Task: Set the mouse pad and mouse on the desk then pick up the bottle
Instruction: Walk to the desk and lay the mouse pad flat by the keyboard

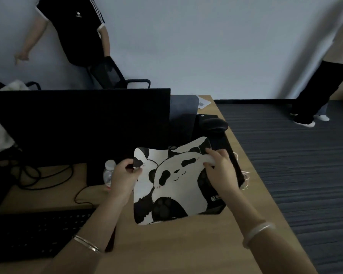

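Observation:
A black-and-white panda mouse pad (pixel 172 186) is held just above the wooden desk (pixel 166 246), right of centre. My left hand (pixel 125 175) pinches its upper left edge and my right hand (pixel 220 167) grips its upper right edge, which curls up. A black mouse (pixel 215 123) sits behind the pad on a dark object. A clear plastic bottle (pixel 108 173) with a white cap stands just left of my left hand, partly hidden by it.
A dark monitor (pixel 79 123) fills the left middle, with cables (pixel 40 175) beneath it and a black keyboard (pixel 38 232) at the lower left. The desk's right edge drops to striped carpet (pixel 295 165). Two people stand by the back wall beside an office chair (pixel 111 76).

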The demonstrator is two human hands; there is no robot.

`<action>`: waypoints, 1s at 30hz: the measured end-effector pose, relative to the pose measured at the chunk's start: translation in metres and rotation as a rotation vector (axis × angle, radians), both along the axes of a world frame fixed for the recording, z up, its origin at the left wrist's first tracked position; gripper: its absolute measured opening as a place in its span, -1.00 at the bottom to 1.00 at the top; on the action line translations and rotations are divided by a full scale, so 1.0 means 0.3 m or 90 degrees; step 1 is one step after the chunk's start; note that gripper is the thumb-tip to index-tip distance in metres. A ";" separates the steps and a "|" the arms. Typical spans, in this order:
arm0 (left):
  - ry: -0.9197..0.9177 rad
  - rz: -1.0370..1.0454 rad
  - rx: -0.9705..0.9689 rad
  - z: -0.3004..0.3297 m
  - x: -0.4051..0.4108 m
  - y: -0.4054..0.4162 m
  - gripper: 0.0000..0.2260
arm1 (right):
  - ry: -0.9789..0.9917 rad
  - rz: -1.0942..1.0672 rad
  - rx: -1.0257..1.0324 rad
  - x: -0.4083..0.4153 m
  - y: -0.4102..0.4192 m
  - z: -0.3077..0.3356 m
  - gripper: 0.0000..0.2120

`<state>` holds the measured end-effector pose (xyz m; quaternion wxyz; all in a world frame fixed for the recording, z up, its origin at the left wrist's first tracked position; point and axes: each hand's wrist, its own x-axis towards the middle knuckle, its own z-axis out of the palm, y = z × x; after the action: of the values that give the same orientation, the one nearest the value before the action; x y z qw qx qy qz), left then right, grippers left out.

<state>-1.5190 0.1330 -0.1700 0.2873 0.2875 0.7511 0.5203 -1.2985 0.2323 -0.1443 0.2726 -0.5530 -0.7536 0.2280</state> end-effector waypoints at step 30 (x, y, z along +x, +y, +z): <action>0.460 -0.173 -0.425 -0.707 0.003 -0.237 -0.56 | -0.513 0.103 -0.182 -0.081 -0.213 -0.736 -0.46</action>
<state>-1.5181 0.0620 -0.3820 0.1508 0.4368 0.8834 0.0775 -1.3229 0.1686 -0.3652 -0.1414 -0.5690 -0.8017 0.1162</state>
